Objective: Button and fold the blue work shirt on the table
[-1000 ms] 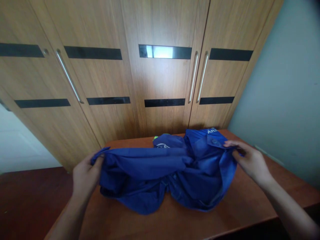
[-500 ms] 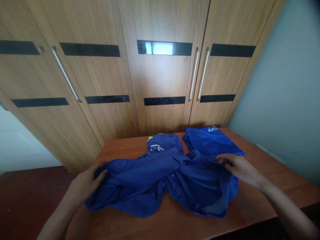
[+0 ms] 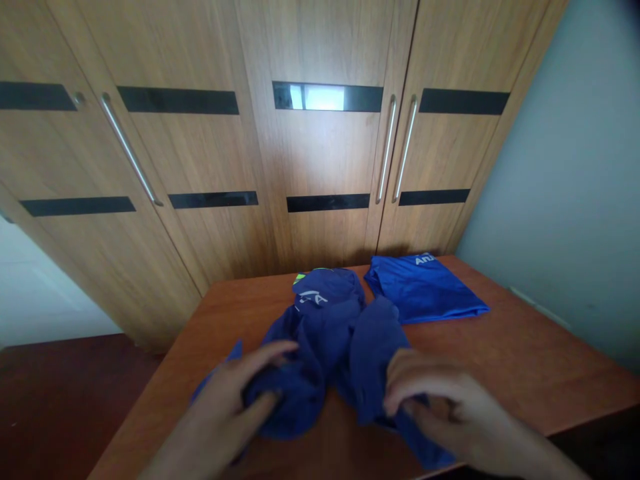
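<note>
A crumpled dark-blue garment (image 3: pixel 333 337) lies on the wooden table, with white lettering and a yellow-green patch at its far end. Its exact kind is hard to make out. Two bunched parts of it spread toward me. My left hand (image 3: pixel 245 393) curls its thumb and fingers round the left part, blurred by motion. On the right part, my right hand (image 3: pixel 435 400) pinches the cloth between thumb and fingers. A brighter blue folded garment (image 3: pixel 425 290) with white letters lies flat behind, to the right, touched by neither hand.
The reddish-brown table (image 3: pixel 505 373) has its front edge at lower right. Behind it stands a tall wooden wardrobe (image 3: pixel 325 233) with metal handles and dark strips. A pale wall (image 3: pixel 565 220) borders the right side.
Both hands have moved inward and nearer to me, drawing the two sides of the dark-blue garment together into bunches. The folded garment has stayed put.
</note>
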`<state>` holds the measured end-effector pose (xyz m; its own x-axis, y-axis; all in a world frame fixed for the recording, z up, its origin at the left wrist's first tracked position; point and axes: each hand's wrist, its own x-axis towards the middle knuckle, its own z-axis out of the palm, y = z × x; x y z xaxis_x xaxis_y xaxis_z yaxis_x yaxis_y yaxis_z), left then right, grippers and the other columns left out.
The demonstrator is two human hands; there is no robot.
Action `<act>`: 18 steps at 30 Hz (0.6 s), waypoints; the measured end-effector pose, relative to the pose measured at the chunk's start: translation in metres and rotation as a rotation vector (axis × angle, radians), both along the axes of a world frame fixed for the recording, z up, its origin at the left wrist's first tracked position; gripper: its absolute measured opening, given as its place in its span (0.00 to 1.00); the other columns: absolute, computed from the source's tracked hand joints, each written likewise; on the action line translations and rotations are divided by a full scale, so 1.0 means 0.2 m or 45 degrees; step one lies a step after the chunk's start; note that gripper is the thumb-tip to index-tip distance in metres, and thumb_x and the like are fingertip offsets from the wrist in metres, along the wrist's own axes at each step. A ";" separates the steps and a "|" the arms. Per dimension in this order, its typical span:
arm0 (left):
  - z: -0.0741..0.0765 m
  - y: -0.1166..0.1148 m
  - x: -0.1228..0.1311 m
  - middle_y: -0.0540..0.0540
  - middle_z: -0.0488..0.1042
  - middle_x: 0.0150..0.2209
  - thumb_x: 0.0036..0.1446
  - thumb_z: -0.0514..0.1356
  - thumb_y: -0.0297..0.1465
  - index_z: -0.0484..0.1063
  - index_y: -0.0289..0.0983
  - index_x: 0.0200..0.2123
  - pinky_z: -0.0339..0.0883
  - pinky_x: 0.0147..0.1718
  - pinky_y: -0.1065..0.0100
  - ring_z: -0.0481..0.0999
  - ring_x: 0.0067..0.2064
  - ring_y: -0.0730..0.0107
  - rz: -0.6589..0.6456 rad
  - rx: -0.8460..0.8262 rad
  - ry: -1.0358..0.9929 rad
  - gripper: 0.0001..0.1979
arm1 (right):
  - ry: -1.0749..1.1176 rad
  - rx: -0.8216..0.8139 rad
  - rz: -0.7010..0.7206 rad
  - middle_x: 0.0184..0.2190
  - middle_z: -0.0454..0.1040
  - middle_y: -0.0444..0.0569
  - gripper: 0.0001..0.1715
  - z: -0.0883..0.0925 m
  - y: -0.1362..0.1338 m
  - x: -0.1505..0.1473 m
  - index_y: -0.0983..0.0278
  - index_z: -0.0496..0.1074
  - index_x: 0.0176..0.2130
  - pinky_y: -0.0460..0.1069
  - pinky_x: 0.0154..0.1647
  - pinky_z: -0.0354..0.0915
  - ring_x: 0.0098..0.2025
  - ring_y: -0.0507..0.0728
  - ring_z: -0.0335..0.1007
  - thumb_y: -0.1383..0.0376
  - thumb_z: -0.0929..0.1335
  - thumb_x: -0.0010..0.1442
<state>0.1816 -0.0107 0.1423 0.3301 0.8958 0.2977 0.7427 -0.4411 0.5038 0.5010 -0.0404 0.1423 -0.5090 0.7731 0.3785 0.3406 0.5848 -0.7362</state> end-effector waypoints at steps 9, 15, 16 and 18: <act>0.02 0.03 0.20 0.52 0.62 0.63 0.50 0.63 0.30 0.62 0.53 0.60 0.53 0.62 0.58 0.62 0.62 0.60 -0.556 -0.573 0.174 0.33 | -0.052 -0.312 -0.556 0.37 0.79 0.52 0.19 -0.33 0.41 0.19 0.62 0.75 0.43 0.50 0.41 0.68 0.42 0.59 0.74 0.57 0.60 0.63; -0.08 0.36 0.53 0.40 0.71 0.56 0.58 0.59 0.40 0.68 0.42 0.55 0.60 0.57 0.55 0.70 0.56 0.55 -0.146 -0.126 0.292 0.22 | -0.212 -0.461 -0.698 0.40 0.78 0.55 0.17 -0.45 0.71 0.16 0.64 0.76 0.41 0.51 0.43 0.66 0.42 0.60 0.74 0.58 0.64 0.58; -0.12 0.42 0.58 0.39 0.74 0.52 0.57 0.60 0.38 0.71 0.39 0.51 0.62 0.54 0.55 0.72 0.53 0.54 -0.083 -0.088 0.394 0.20 | -0.196 -0.460 -0.660 0.42 0.78 0.54 0.15 -0.45 0.73 0.14 0.64 0.76 0.41 0.50 0.43 0.66 0.43 0.60 0.74 0.60 0.65 0.56; -0.18 0.53 0.61 0.39 0.78 0.43 0.57 0.58 0.34 0.75 0.38 0.43 0.68 0.46 0.56 0.77 0.46 0.53 -0.044 -0.079 0.507 0.12 | -0.160 -0.446 -0.590 0.44 0.77 0.53 0.16 -0.43 0.75 0.12 0.64 0.75 0.41 0.49 0.43 0.66 0.44 0.58 0.73 0.65 0.66 0.51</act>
<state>0.3028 0.0943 0.1067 0.4386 0.8945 0.0864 0.8706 -0.4467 0.2063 0.5242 0.1086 0.0557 -0.1127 0.9934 0.0194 0.5995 0.0836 -0.7960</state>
